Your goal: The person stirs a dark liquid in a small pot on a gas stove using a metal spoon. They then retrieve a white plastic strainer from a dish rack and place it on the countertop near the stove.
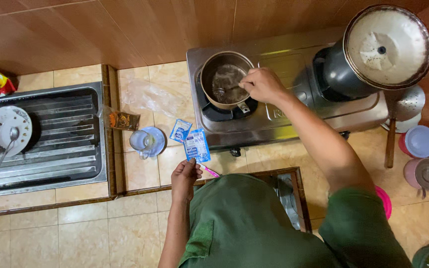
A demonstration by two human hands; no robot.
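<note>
- right hand (261, 84) closed on a spoon (227, 89), its bowl down in the small pot (226, 79) on the left burner of the stove (279, 114); dark liquid inside, stirring looks under way.
- left hand (185, 176) pinches a blue-and-white sachet (196, 145) near the stove's front edge; whether it is torn open, cannot tell. a second small sachet (180, 131) lies just left.
- glass mug (142, 141) on a saucer appears unfilled, so pouring seems left.
- tiled counter (140, 79), steel sink (50, 139) far left with a plate; dark kettle (373, 54) on the right burner; brown tiled wall.
</note>
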